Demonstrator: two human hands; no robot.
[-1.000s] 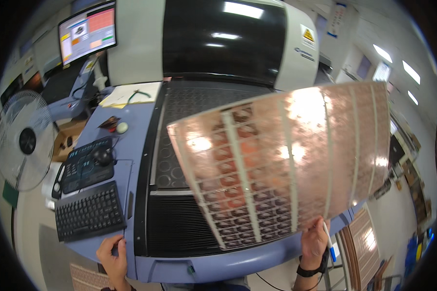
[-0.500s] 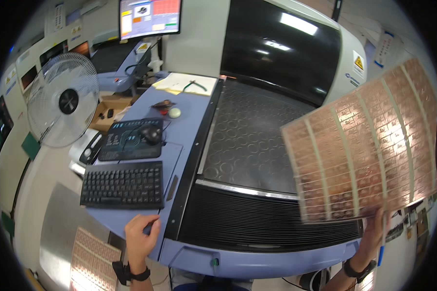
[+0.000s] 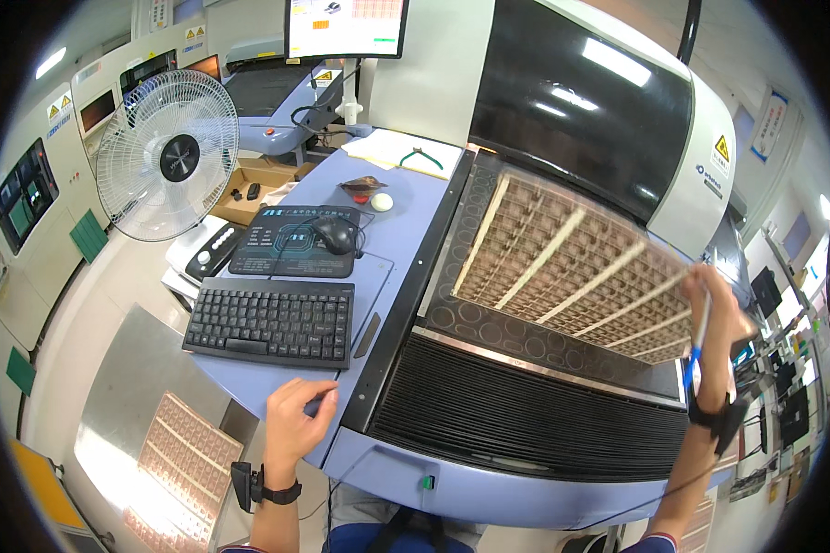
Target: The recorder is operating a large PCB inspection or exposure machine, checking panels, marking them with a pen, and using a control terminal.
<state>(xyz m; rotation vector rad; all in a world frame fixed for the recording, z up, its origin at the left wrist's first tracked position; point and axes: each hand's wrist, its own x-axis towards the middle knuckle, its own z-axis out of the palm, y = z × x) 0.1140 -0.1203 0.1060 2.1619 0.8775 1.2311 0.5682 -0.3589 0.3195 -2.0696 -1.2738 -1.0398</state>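
My right hand [image 3: 713,304] grips the right edge of a large copper-coloured circuit board panel [image 3: 563,276] with several pale strips across it. The panel is tilted over the black textured bed [image 3: 475,318] of a machine; whether it touches the bed I cannot tell. A white and blue pen [image 3: 695,355] sticks out from the same hand, pointing down. My left hand [image 3: 297,415] is by the blue desk edge, just below the black keyboard [image 3: 272,323]. Its fingers are loosely bent, thumb apart, and I see nothing in them.
A black mouse [image 3: 334,235] lies on a dark mat, with green-handled pliers [image 3: 421,158] on paper farther back. The machine's dark hood [image 3: 581,101] rises behind the bed. At left stand a fan [image 3: 171,157] and, lower down, another copper panel [image 3: 189,456] on a metal surface.
The panel has swung left and down from the raised right side to over the bed, my right hand moving up and farther away with it. My left hand keeps its place by the desk.
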